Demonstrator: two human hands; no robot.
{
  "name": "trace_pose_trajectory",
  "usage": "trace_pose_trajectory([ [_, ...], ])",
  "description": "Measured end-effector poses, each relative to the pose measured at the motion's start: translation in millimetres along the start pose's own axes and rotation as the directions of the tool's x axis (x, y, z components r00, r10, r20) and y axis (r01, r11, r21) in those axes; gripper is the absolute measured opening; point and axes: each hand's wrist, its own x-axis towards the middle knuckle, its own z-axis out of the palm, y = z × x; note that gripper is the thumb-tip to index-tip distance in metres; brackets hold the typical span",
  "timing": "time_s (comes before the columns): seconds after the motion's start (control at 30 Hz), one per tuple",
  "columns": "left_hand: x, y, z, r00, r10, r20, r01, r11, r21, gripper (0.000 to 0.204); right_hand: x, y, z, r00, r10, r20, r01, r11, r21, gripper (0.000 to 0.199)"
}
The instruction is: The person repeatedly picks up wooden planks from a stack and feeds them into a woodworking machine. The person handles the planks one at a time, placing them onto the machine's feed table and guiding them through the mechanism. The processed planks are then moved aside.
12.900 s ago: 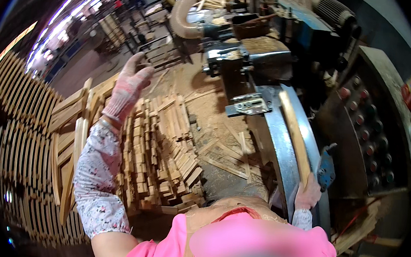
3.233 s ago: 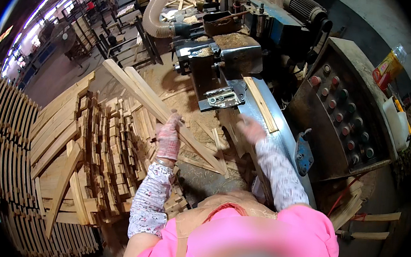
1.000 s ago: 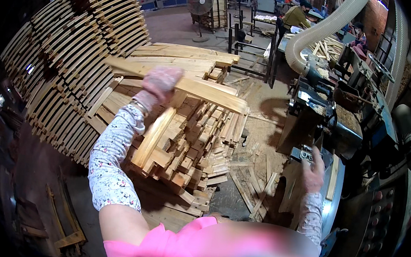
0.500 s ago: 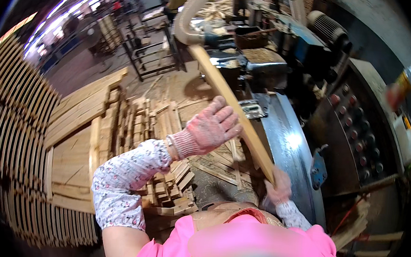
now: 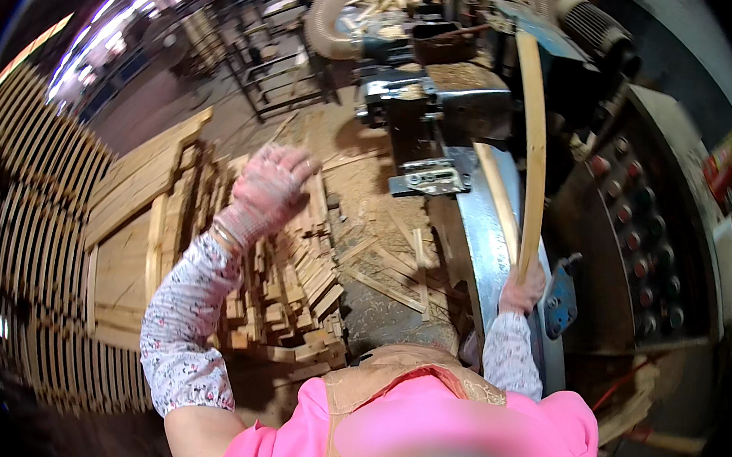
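Observation:
My right hand [image 5: 523,286], in a pink glove, grips the near end of a long curved wooden strip [image 5: 534,147] that rises over the curved metal bed [image 5: 477,237] of a woodworking machine [image 5: 446,89]. A second strip [image 5: 495,200] lies on that bed beside it. My left hand [image 5: 268,188], also gloved, hangs in the air with fingers spread, holding nothing, above a stack of short wooden pieces [image 5: 289,283].
Tall piles of curved wooden slats [image 5: 31,228] fill the left side. Wood offcuts [image 5: 389,265] litter the floor by the machine. A control panel with round buttons [image 5: 649,234] stands on the right. A ribbed dust hose [image 5: 335,16] arches over the machine.
The long strip has left my left hand and swung right, over the machine bed. My right hand alone holds it now, and my left hand has pulled back over the stack.

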Motion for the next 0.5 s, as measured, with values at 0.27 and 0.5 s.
trace_pose_trajectory([
  [0.27, -130.1, -182.0, -19.3, 0.654, -0.748, 0.114, 0.738, 0.664, 0.117, 0.057, 9.7, -13.1, 16.8, 0.996, -0.059, 0.072, 0.05, 0.992, 0.119, 0.06],
  [0.5, -279.2, -297.6, 87.6, 0.533, -0.84, 0.103, 0.84, 0.54, 0.054, 0.077, -153.0, 80.7, -142.3, 0.945, -0.041, 0.324, 0.13, 0.957, -0.258, 0.059],
])
